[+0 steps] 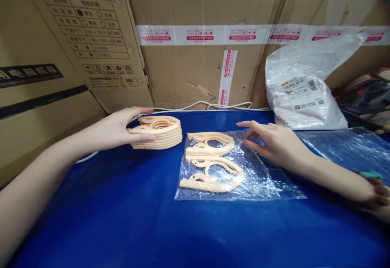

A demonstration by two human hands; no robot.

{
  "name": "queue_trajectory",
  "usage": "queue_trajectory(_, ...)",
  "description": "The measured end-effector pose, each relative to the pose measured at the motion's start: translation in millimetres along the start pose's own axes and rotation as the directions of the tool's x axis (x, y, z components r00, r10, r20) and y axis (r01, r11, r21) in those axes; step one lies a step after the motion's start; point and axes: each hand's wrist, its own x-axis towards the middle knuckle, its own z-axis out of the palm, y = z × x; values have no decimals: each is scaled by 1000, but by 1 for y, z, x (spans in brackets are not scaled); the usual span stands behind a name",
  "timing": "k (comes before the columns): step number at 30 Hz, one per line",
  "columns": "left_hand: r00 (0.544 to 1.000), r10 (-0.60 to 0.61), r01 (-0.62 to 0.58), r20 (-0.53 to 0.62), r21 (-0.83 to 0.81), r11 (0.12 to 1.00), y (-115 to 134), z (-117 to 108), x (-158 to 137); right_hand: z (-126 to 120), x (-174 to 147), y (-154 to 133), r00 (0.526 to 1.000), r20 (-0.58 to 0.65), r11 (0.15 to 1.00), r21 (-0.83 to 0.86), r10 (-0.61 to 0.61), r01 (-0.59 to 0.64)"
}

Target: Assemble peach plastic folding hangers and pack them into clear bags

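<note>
At the left, my left hand point(124, 128) is closed round the end of a stack of beige plastic folding clothes hangers point(167, 138), thumb in front and fingers behind. To the right of the stack, a clear plastic bag point(258, 186) lies flat on the blue surface. Inside it are folded beige hangers point(213, 182), arranged in two groups one above the other. My right hand point(268, 138) hovers by the bag's upper right edge. Its index finger is stretched out, the other fingers are loosely bent, and nothing shows between them.
Cardboard boxes point(195, 0) wall off the back and left of the blue table point(137, 227). A white cable point(198, 104) runs along the rear edge. A white plastic sack point(304, 97) with a label stands at the back right, beside more clear plastic film point(350, 146).
</note>
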Motion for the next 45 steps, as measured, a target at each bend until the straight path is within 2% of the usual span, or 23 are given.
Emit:
queue_trajectory(7, 999, -11, 14, 37, -84, 996, -3, -3, 1, -3, 0, 0, 999, -38, 999, -18, -35, 34)
queue_trajectory(14, 997, 56, -60, -59, -73, 996, 6, -1, 1, -11, 1, 1, 989, -144, 996, -91, -21, 8)
queue_trajectory(17, 983, 150, -155, -104, -39, 987, 17, 2, -2, -18, 2, -3, 976, -218, 997, -72, 0, -16)
queue_trajectory(20, 928, 340, -342, -153, 17, 940, 34, 14, -7, -24, -1, -16, 981, -194, 983, 183, 12, 24)
queue_trajectory(22, 878, 433, -437, -205, 28, 899, 49, 26, -13, -27, -4, -29, 992, -120, 913, 408, 30, 22)
queue_trajectory(24, 840, 483, -491, -247, 34, 870, 65, 39, -21, -29, -9, -42, 998, -21, 804, 594, 55, -32)
queue_trajectory(27, 805, 530, -532, -265, 73, 844, 85, 55, -32, -32, -13, -56, 987, 145, 557, 816, 67, -157)
queue_trajectory(30, 793, 538, -535, -288, 95, 840, 94, 62, -38, -33, -12, -61, 955, 289, 287, 911, 65, -295)
queue_trajectory(32, 795, 534, -524, -287, 119, 844, 93, 64, -39, -34, -10, -61, 935, 350, 171, 919, 63, -356)
queue_trajectory(34, 796, 541, -523, -270, 143, 840, 91, 64, -38, -33, -8, -59, 921, 384, 113, 914, 64, -389)
queue_trajectory(38, 786, 581, -552, -209, 186, 813, 86, 63, -35, -32, -7, -54, 906, 417, 64, 905, 69, -421)
queue_trajectory(42, 774, 603, -563, -192, 227, 795, 85, 64, -34, -31, -8, -52, 901, 429, 52, 900, 65, -433)
queue_trajectory(45, 738, 638, -579, -219, 279, 766, 86, 63, -34, -31, -9, -52, 907, 418, 68, 905, 46, -420)
